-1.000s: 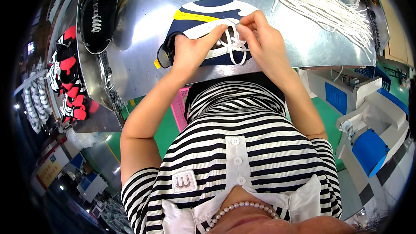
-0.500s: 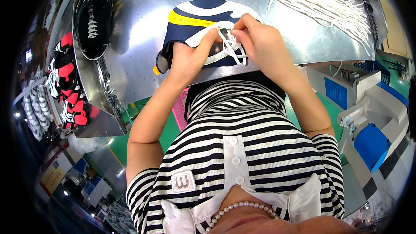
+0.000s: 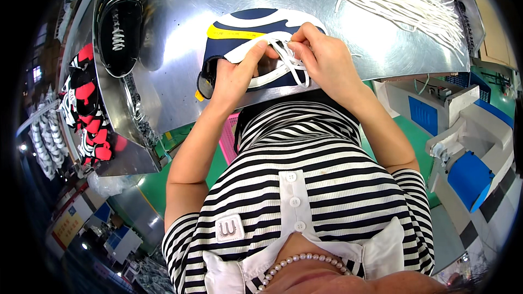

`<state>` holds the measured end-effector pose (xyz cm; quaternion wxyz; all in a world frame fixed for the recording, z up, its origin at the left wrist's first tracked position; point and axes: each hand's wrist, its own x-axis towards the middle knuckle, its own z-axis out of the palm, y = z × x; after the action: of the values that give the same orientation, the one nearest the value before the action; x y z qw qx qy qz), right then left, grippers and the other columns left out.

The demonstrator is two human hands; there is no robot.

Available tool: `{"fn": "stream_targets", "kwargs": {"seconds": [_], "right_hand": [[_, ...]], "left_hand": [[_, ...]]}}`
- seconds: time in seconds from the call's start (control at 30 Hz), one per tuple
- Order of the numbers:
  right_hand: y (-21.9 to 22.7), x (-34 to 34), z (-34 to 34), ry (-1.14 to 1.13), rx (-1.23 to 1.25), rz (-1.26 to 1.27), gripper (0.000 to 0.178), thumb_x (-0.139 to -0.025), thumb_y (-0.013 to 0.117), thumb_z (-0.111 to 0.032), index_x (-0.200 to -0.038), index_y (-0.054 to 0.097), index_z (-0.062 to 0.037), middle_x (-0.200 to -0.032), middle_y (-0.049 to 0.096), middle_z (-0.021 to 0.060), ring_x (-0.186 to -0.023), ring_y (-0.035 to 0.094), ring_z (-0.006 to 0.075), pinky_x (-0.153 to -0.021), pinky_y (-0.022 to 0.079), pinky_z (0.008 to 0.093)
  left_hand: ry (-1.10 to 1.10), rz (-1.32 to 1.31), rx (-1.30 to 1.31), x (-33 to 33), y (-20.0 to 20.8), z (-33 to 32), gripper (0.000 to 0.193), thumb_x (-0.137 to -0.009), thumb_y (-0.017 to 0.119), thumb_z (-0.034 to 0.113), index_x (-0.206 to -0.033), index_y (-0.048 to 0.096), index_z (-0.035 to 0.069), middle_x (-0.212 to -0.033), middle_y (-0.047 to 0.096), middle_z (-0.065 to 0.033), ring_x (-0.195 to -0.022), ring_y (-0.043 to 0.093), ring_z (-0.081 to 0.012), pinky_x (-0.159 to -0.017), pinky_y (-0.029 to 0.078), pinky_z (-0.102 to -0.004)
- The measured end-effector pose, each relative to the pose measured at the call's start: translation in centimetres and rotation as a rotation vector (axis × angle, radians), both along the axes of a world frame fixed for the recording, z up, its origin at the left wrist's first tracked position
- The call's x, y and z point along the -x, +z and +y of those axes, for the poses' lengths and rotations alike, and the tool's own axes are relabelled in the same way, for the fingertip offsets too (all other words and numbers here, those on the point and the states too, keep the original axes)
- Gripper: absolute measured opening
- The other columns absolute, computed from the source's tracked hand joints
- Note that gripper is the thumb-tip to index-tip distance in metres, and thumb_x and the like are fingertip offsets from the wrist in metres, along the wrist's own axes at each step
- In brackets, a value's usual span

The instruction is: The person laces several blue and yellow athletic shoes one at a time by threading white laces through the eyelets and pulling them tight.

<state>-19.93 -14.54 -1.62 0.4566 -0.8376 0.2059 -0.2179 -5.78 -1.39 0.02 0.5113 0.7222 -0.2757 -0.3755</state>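
A shoe upper (image 3: 213, 49) in navy, white and yellow lies on its side near the front edge of the metal table. My left hand (image 3: 234, 79) is closed on it, thumb on the white eyelet edge and the other fingers tucked inside the opening, partly hidden. To the right, thumb and forefinger of my right hand (image 3: 329, 60) pinch a white shoelace (image 3: 298, 71) close to that eyelet edge. Loose loops of the lace hang between both hands, over the opening. The exact spot where the lace meets the eyelets is too small to make out.
Many white shoelaces (image 3: 392, 8) are spread across the back right of the metal table (image 3: 174, 38). Black laced uppers (image 3: 117, 38) stand at the left. Beyond them are red, black and white shoe parts (image 3: 90, 109). A grey and blue machine (image 3: 463, 141) stands at the right.
The shoe upper has shifted slightly toward me and tilted, with my left hand moving along. My right hand has come slightly lower, still pinching the lace; its loops hang differently.
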Motion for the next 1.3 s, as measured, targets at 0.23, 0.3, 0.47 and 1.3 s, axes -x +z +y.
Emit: {"fn": "stream_targets", "kwargs": {"seconds": [0.23, 0.3, 0.47, 1.3], "right_hand": [[0.4, 0.5, 0.1, 0.004, -0.148, -0.023, 0.011, -0.093, 0.061, -0.011, -0.092, 0.057, -0.0007, -0.073, 0.065, 0.0121, -0.065, 0.065, 0.0271, -0.060, 0.049, 0.0355], [0.4, 0.6, 0.1, 0.001, -0.149, -0.042, 0.012, -0.092, 0.061, -0.013, -0.091, 0.057, -0.0022, -0.071, 0.064, 0.0120, -0.063, 0.063, 0.0295, -0.058, 0.047, 0.0385], [1.0, 1.4, 0.0, 0.026, -0.057, -0.002, 0.013, -0.092, 0.061, -0.015, -0.090, 0.057, -0.0032, -0.071, 0.065, 0.0120, -0.065, 0.064, 0.0301, -0.059, 0.047, 0.0401], [0.5, -2.7, 1.4, 0.114, 0.362, 0.265, 0.020, -0.082, 0.057, -0.007, -0.100, 0.050, -0.0006, -0.079, 0.066, 0.0184, -0.072, 0.067, 0.0368, -0.060, 0.053, 0.0417]], "left_hand": [[0.033, 0.012, 0.011, -0.1, -0.6, 0.4, 0.023, -0.095, 0.062, 0.020, -0.083, 0.072, 0.003, -0.072, 0.064, 0.0046, -0.057, 0.045, -0.0016, -0.051, 0.034, -0.0202], [0.037, 0.023, 0.014, -0.1, -0.6, 0.5, 0.023, -0.095, 0.062, 0.020, -0.082, 0.072, 0.003, -0.071, 0.063, 0.0048, -0.057, 0.045, -0.0016, -0.051, 0.034, -0.0203], [0.051, 0.035, -0.012, 0.0, -0.6, 0.6, 0.024, -0.095, 0.062, 0.020, -0.081, 0.072, 0.003, -0.069, 0.062, 0.0052, -0.056, 0.043, -0.0018, -0.051, 0.033, -0.0208], [-0.109, -0.129, 0.156, 1.2, -0.5, 0.3, 0.015, -0.095, 0.059, 0.008, -0.104, 0.064, -0.002, -0.086, 0.066, -0.0044, -0.079, 0.062, -0.0121, -0.072, 0.048, -0.0248]]}}
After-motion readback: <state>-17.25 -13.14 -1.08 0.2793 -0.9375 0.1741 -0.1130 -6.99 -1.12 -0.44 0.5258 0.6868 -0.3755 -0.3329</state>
